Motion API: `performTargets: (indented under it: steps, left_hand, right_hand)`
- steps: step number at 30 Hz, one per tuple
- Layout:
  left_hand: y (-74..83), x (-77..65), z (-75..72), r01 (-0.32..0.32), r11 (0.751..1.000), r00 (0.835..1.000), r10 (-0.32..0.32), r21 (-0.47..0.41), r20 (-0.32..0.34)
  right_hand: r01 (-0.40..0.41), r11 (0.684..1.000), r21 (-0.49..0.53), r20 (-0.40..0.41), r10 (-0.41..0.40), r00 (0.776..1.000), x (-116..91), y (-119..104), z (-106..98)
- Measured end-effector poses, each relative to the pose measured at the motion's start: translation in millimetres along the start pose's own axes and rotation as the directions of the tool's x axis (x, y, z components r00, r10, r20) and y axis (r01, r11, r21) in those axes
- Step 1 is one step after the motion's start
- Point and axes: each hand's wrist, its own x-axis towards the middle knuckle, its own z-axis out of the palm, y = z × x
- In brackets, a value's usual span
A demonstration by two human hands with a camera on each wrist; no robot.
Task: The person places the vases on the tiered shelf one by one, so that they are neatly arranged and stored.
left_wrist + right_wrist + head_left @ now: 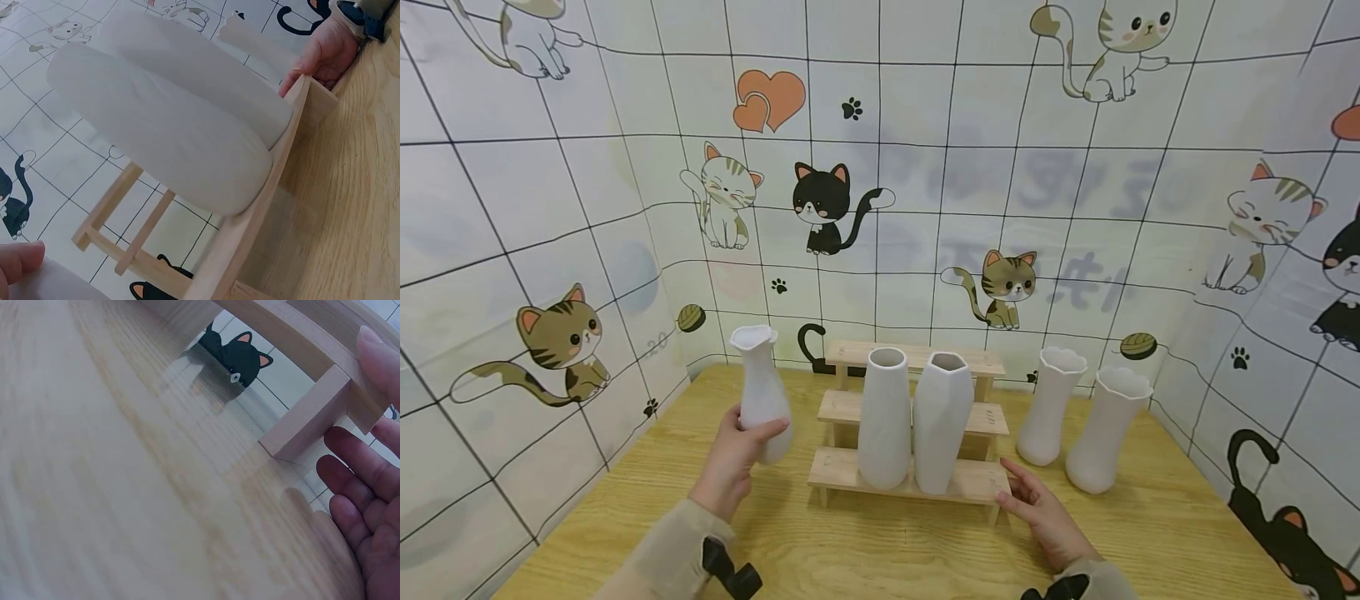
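At the left, my left hand (pixel 733 458) grips a white vase (pixel 762 392) with a wavy rim round its lower body, beside the stand. In the left wrist view, just the fingertips (pixel 22 259) and a bit of that vase show. My right hand (pixel 1037 508) holds the right end of the lowest step of a wooden three-step stand (pixel 977 483), thumb at its front edge. Two white vases stand upright side by side on this step: a rounded vase (pixel 883 425) and a faceted vase (pixel 942 429). The right wrist view shows the thumb (pixel 378 359) against the step's edge.
Two more white vases with scalloped rims, one vase (pixel 1049 408) and another vase (pixel 1105 433), stand on the wooden table (pixel 865 558) right of the stand. Behind and at both sides rises a wall covering (pixel 917 192) with a grid and cartoon cats.
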Motion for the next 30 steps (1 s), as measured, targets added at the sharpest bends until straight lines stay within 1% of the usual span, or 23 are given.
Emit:
performTargets:
  steps: [4,19,23,27,30]
  left_hand:
    - [5.7,0.4,6.6,-0.006,1.0,1.0,0.006,-0.004,0.026]
    - [20.6,5.1,36.2,-0.039,0.999,0.997,0.038,0.012,0.072]
    - [25.9,5.1,39.2,-0.044,0.999,0.997,0.042,0.03,0.066]
    - [30.6,4.7,39.6,-0.043,0.998,0.998,0.041,0.04,0.052]
    - [34.0,4.5,40.4,-0.043,0.998,0.997,0.041,0.037,0.06]
  right_hand:
    - [-0.008,1.0,0.004,-0.005,0.009,1.0,0.1,0.1,0.6]
    - [-0.004,1.0,0.005,0.004,0.004,1.0,0.5,1.3,0.0]
    - [-0.001,1.0,0.005,0.012,0.001,1.0,0.1,1.8,-0.2]
    - [-0.007,1.0,0.014,0.002,0.007,1.0,-0.2,1.2,0.6]
    - [-0.003,1.0,0.006,0.001,0.003,1.0,-0.3,0.4,0.9]
